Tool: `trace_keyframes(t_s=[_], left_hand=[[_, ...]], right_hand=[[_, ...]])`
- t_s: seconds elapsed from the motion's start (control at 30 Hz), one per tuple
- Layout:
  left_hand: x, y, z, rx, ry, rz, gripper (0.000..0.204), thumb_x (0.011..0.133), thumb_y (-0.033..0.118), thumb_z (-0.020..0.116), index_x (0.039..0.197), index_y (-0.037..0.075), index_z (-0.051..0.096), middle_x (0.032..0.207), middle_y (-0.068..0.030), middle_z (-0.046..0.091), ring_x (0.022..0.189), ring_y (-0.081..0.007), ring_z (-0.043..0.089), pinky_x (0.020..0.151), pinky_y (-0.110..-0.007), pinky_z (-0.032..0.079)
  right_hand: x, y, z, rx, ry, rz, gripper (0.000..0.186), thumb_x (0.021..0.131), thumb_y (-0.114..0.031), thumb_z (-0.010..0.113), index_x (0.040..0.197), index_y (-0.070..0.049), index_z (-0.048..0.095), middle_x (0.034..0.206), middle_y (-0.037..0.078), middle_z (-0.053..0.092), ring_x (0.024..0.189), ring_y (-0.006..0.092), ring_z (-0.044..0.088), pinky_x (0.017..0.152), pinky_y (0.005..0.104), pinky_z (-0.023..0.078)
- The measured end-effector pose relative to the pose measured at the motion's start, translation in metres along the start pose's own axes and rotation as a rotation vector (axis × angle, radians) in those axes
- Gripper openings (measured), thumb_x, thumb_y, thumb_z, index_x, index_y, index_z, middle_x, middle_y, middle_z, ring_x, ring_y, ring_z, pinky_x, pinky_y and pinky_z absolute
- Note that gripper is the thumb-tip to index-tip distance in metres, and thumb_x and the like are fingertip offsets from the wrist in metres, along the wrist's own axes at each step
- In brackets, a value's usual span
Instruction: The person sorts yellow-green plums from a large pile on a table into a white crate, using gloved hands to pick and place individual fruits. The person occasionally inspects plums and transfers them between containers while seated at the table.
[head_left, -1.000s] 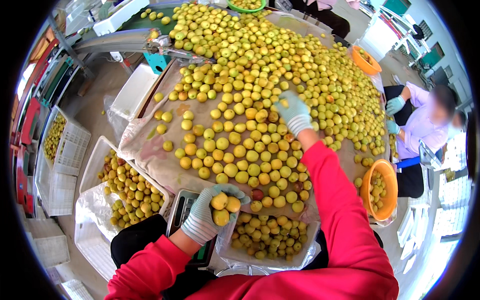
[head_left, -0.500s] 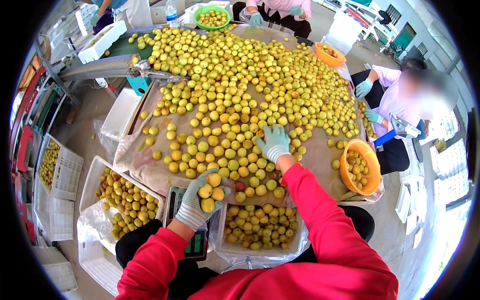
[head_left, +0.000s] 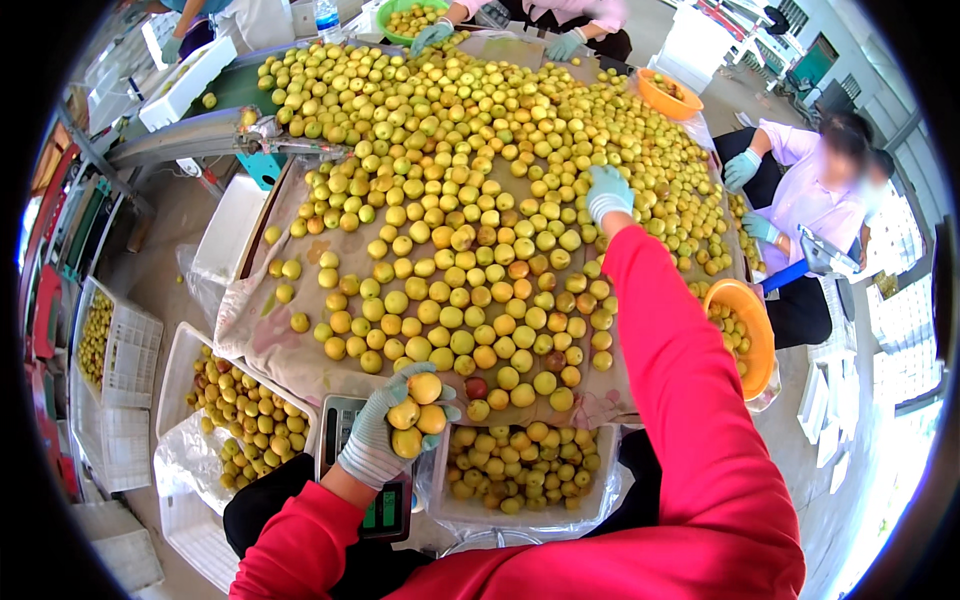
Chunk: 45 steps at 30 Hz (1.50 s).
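My left hand (head_left: 372,440), in a striped whitish glove, is closed around several round yellow fruits (head_left: 405,414). It hovers over a scale (head_left: 386,512) with a lit green display, by the table's near edge. My right hand (head_left: 608,192), in a pale green glove, reaches far across the cloth-covered table (head_left: 262,335). It lies on the pile of yellow-green fruits (head_left: 480,130) with fingers extended; its fingertips are partly hidden among them. One reddish fruit (head_left: 476,388) is near the front edge. Before me stands a white crate (head_left: 606,465), lined with plastic and filled with fruits.
Another fruit-filled white crate (head_left: 180,385) is at the left. Orange bowls (head_left: 762,345) (head_left: 655,98) stand along the right, a green bowl (head_left: 384,18) at the far side. Co-workers with gloved hands (head_left: 742,170) sit right and far. A metal conveyor frame (head_left: 190,140) juts in at left.
My right hand has moved away and to the right, from the loose fruits near the middle to the denser pile. My left hand still holds its fruits. A far co-worker's hand has reached leftward.
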<state>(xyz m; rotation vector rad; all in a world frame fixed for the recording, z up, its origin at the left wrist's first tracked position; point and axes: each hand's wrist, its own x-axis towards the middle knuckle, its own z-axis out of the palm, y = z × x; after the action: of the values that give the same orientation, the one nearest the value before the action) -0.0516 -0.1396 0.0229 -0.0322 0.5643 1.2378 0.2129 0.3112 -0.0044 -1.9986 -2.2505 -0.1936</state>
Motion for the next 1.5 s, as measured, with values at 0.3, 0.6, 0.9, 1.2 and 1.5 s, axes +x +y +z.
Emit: trace_keyframes(t_s=[0.3,0.6,0.9,1.2,1.5], left_hand=[[-0.001,0.0,-0.006,0.008,0.014,-0.01,0.049,0.096,0.033,0.063,0.139,0.011,0.052,0.121,-0.0241,0.066,0.104,-0.04,0.071,0.069,-0.044,0.066],[-0.006,0.0,0.008,0.182,-0.003,0.045,0.057,0.092,0.038,0.065,0.137,0.007,0.049,0.122,-0.0192,0.066,0.105,-0.0357,0.071,0.074,-0.038,0.063],[-0.01,-0.008,0.008,0.158,-0.104,0.05,0.046,0.099,0.034,0.063,0.135,0.007,0.053,0.122,-0.0196,0.066,0.104,-0.0347,0.071,0.077,-0.039,0.064],[-0.01,-0.01,0.009,0.1,-0.127,0.051,0.042,0.099,0.025,0.064,0.134,0.005,0.053,0.118,-0.0205,0.067,0.111,-0.0374,0.068,0.089,-0.046,0.061],[-0.017,-0.014,0.011,0.179,-0.123,0.086,0.043,0.097,0.026,0.064,0.134,0.007,0.053,0.117,-0.0187,0.068,0.1,-0.034,0.072,0.08,-0.04,0.063]], right_hand=[[-0.007,-0.031,0.007,0.107,-0.297,-0.159,0.043,0.094,-0.019,0.061,0.137,-0.021,0.06,0.147,0.015,0.05,0.126,0.0359,0.059,0.106,0.0455,0.049],[-0.095,-0.041,0.013,0.574,-0.254,-0.518,0.046,0.089,-0.007,0.066,0.134,-0.014,0.063,0.138,0.014,0.06,0.118,0.034,0.064,0.105,0.0375,0.051],[-0.159,-0.03,-0.017,1.509,-0.461,-0.266,0.05,0.085,0.008,0.071,0.133,-0.001,0.061,0.125,0.008,0.066,0.114,0.0171,0.065,0.097,0.0295,0.056],[-0.217,-0.043,-0.08,1.847,-0.651,-0.207,0.048,0.089,0.007,0.068,0.135,-0.004,0.058,0.124,0.009,0.065,0.097,0.0167,0.067,0.08,0.0274,0.058],[-0.254,-0.051,-0.113,1.814,-0.617,-0.337,0.036,0.088,0.002,0.072,0.123,-0.005,0.064,0.107,0.004,0.066,0.094,0.0115,0.065,0.079,0.0254,0.059]])
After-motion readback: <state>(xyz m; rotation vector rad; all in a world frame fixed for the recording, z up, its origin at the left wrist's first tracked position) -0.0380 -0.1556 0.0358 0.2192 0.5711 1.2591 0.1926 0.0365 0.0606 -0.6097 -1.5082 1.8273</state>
